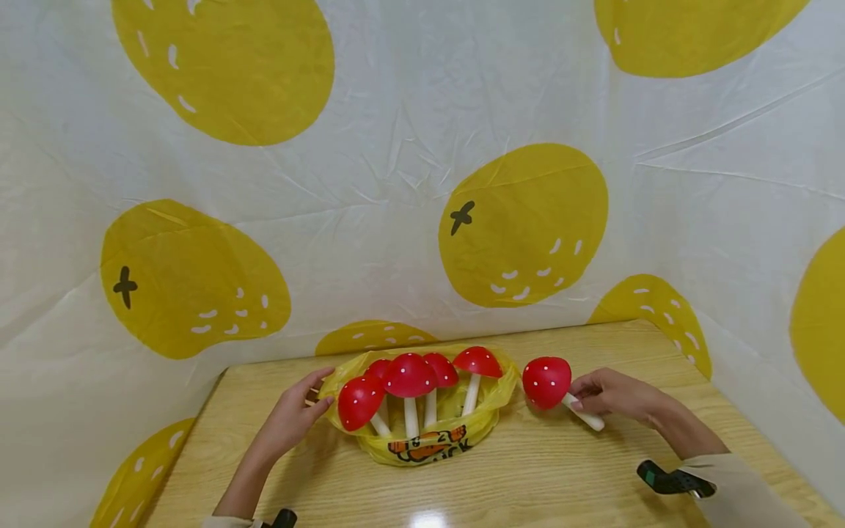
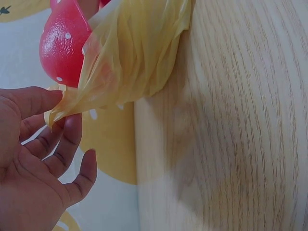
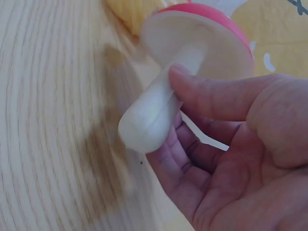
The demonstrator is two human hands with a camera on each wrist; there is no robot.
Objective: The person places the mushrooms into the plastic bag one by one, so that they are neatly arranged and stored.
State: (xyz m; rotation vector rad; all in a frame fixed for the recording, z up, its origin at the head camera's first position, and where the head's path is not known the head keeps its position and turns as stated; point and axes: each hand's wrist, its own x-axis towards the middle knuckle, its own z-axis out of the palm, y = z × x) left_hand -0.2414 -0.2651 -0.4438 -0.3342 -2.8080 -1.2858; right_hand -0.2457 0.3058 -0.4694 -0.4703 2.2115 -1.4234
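A yellow plastic bag (image 1: 485, 424) with orange and black print stands open on the table, its rim rolled outward. Inside lean several toy mushrooms (image 1: 410, 375) with red, white-dotted caps and white stems. My left hand (image 1: 295, 416) pinches the bag's left rim between thumb and fingers; the left wrist view shows the thin plastic (image 2: 134, 48) drawn to a point there. To the right of the bag, my right hand (image 1: 617, 396) holds another toy mushroom (image 1: 547, 383) by its white stem (image 3: 150, 118), thumb on one side and fingers on the other, cap toward the bag.
The light wooden table (image 1: 528, 484) ends at the back against a white cloth (image 1: 370, 242) printed with large yellow fruit shapes. That cloth also hangs along the left and right sides. A dark band (image 1: 675, 480) sits on the right wrist.
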